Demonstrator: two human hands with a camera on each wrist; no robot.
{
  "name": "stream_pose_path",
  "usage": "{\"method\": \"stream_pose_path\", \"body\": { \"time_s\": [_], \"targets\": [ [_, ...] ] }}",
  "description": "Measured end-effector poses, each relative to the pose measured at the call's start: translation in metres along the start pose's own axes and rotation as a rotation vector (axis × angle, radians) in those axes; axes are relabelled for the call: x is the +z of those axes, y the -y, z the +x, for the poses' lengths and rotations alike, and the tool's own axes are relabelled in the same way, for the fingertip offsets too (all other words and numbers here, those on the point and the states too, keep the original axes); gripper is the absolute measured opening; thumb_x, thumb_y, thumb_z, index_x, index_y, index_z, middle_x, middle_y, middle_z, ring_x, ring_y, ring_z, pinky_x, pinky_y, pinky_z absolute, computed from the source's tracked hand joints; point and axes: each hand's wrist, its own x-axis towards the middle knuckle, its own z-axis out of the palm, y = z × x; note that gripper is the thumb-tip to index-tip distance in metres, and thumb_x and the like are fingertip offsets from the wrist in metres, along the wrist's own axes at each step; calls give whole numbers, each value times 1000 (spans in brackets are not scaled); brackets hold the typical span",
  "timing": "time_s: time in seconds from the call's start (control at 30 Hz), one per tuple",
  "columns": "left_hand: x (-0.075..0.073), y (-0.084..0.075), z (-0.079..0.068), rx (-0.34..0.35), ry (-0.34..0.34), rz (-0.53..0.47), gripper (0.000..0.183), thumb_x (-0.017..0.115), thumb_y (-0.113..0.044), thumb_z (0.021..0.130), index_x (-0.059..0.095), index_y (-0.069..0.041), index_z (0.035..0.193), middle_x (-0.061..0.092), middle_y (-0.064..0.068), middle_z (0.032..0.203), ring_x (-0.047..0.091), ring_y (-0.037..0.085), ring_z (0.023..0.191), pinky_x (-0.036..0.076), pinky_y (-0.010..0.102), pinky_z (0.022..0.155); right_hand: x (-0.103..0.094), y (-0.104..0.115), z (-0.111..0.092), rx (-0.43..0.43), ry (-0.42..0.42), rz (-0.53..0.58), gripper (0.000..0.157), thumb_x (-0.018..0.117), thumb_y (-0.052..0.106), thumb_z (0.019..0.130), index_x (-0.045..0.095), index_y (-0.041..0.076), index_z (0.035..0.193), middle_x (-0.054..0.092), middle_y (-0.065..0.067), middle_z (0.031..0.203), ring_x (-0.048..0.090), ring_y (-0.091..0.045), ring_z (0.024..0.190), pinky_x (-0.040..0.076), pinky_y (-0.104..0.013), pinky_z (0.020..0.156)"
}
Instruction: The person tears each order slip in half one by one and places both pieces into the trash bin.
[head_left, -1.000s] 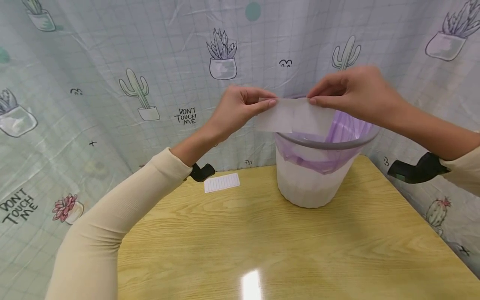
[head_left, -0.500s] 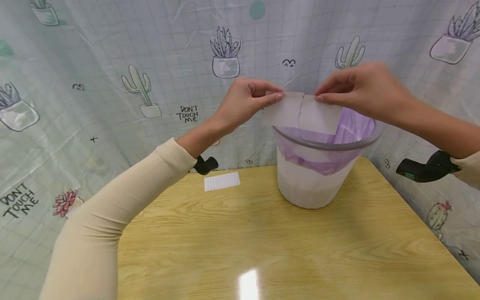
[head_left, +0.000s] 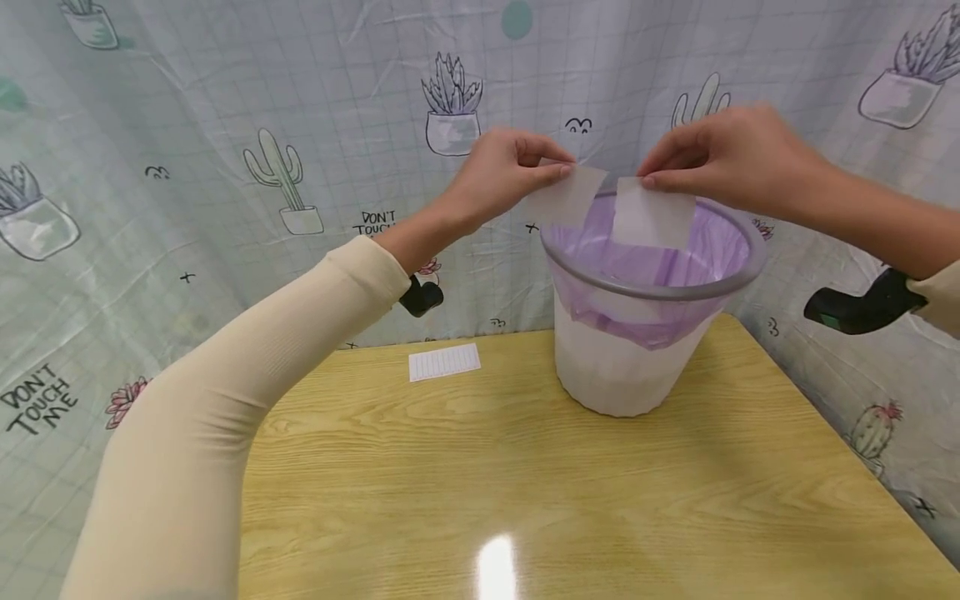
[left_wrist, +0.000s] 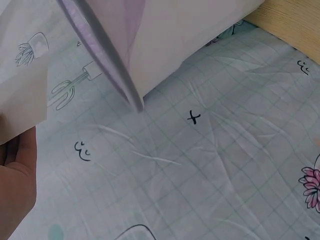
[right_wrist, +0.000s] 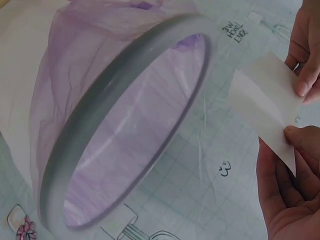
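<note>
Two separate pieces of white paper hang over the bin's mouth in the head view. My left hand (head_left: 506,175) pinches the left piece of paper (head_left: 564,200) by its top edge, thumb against fingertips. Likewise, my right hand (head_left: 731,158) pinches the right piece of paper (head_left: 654,218) near its upper left corner. A narrow gap parts the two pieces. Below them stands a white bin (head_left: 630,358) with a grey rim (head_left: 660,292) and a purple bag liner (head_left: 708,242). In the left wrist view, paper (left_wrist: 25,100) hides most of the left fingertips.
The bin stands on a wood-grain table (head_left: 450,467) near its back right corner. A small ruled white card (head_left: 444,362) lies at the table's back edge. Behind hangs a curtain (head_left: 360,92) printed with cacti. Black wrist cameras (head_left: 858,304) stick out below the sleeves.
The sheet held between both hands has torn in two, and the halves have come apart. Both hands have risen and shifted slightly right, showing more of the bin's mouth.
</note>
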Motion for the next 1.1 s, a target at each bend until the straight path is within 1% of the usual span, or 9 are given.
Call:
{"method": "stream_pose_path", "body": {
  "time_s": [0.07, 0.27, 0.43, 0.7, 0.93, 1.1],
  "targets": [
    [2, -1, 5, -22, 3, -6, 19, 73, -16, 96, 79, -7, 112, 77, 4, 109, 69, 11, 95, 53, 24, 85, 0, -1, 2, -8, -3, -9, 21, 69, 25, 99, 78, 12, 113, 78, -7, 101, 59, 6, 68, 45, -13, 58],
    [7, -1, 14, -63, -9, -12, 19, 74, -18, 95, 79, -8, 111, 76, 2, 111, 68, 11, 97, 52, 23, 85, 2, -1, 7, -10, -8, -9, 20, 69, 26, 99, 78, 12, 112, 78, -8, 100, 57, 12, 71, 45, -10, 61],
    [9, 0, 17, -73, -11, -20, 19, 74, -17, 96, 79, -8, 112, 75, 2, 114, 68, 11, 100, 52, 23, 85, 4, -3, 10, -18, -10, -12, 20, 70, 24, 99, 78, 11, 111, 78, -9, 98, 56, 14, 70, 45, -9, 60],
    [8, 1, 23, -89, -31, -53, 18, 73, -16, 96, 79, -7, 111, 76, 5, 103, 65, 14, 92, 51, 24, 81, 4, -7, 16, -14, -20, -25, 21, 69, 23, 99, 78, 8, 111, 78, -12, 99, 53, 16, 69, 44, -8, 59],
    [9, 3, 29, -118, -51, -108, 19, 73, -14, 96, 78, -6, 112, 76, 6, 104, 66, 14, 90, 50, 24, 79, 6, -7, 22, 14, -27, -37, 23, 69, 25, 99, 78, 7, 112, 77, -13, 101, 53, 11, 70, 42, -7, 60],
    [8, 4, 34, -129, -70, -104, 19, 73, -13, 95, 77, -6, 113, 76, 5, 106, 66, 13, 92, 50, 23, 80, 8, -9, 24, 17, -29, -31, 22, 69, 25, 99, 78, 8, 110, 78, -12, 101, 52, 15, 70, 42, -8, 61]
  ]
}}
